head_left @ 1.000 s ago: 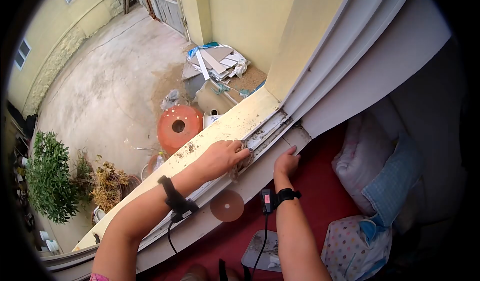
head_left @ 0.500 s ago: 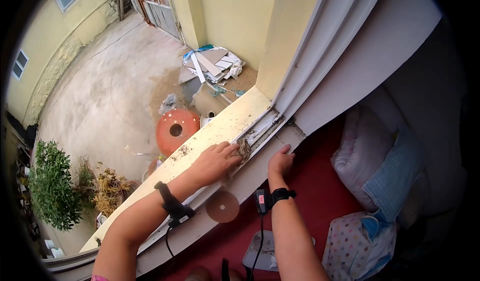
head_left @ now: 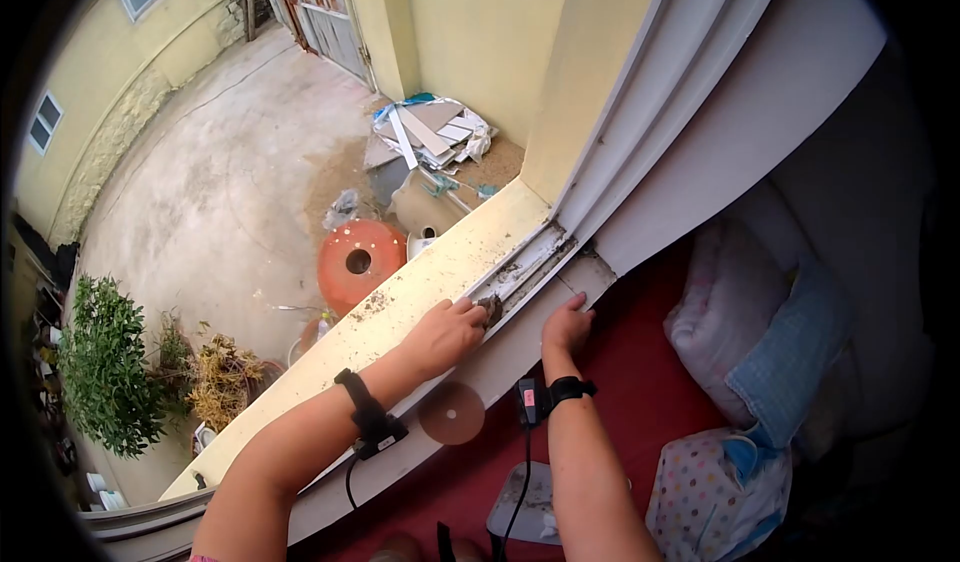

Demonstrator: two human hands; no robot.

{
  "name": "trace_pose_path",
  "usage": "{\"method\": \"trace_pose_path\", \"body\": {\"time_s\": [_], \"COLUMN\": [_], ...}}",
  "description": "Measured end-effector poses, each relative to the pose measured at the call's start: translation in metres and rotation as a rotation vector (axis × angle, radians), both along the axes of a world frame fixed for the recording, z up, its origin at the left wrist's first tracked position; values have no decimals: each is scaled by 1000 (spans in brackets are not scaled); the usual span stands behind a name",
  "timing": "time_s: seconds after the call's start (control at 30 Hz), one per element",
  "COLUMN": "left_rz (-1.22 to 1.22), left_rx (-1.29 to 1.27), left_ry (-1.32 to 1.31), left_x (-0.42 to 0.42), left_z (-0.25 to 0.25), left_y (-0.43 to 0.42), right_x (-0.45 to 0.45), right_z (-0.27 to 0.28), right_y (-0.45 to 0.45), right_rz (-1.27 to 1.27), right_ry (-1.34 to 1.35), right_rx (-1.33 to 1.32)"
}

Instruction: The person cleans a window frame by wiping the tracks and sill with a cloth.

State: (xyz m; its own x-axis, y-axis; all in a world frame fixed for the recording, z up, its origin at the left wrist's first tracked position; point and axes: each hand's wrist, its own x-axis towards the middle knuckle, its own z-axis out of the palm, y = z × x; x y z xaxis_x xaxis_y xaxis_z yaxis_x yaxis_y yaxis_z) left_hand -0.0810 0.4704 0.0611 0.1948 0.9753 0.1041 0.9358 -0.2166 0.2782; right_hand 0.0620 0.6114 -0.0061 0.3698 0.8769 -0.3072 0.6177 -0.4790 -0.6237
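Fingers bent, my left hand (head_left: 447, 336) grips a crumpled, dirty cloth (head_left: 489, 309) down on the window track (head_left: 525, 270). Dark grime lies along the track beyond the cloth, toward the upright window frame (head_left: 650, 112). My right hand (head_left: 568, 325) is at the inner edge of the sill (head_left: 505, 347), with its fingers curled and the thumb up; whatever may be inside it is hidden. Both wrists wear black straps with small boxes and cables.
Outside the window are a red round pot (head_left: 360, 262), a pile of boards (head_left: 430, 132) and a green plant (head_left: 105, 367). Inside, a grey tray (head_left: 525, 502), pillow (head_left: 725, 322) and dotted cloth (head_left: 715, 492) lie on a red surface (head_left: 620, 402).
Compared with the earlier frames, my left hand has drawn slightly back along the track, and more of the track shows beyond the cloth. The view has shifted a little. My right hand stays near the sill.
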Motion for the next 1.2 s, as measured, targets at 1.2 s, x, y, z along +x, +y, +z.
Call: {"method": "trace_pose_path", "body": {"time_s": [1.2], "left_rz": [694], "left_rx": [-12], "left_ry": [237], "left_x": [-175], "left_z": [-27], "left_y": [-85], "right_x": [0], "right_z": [-1], "right_y": [0], "right_rz": [-3], "right_ry": [2], "right_rx": [29]}}
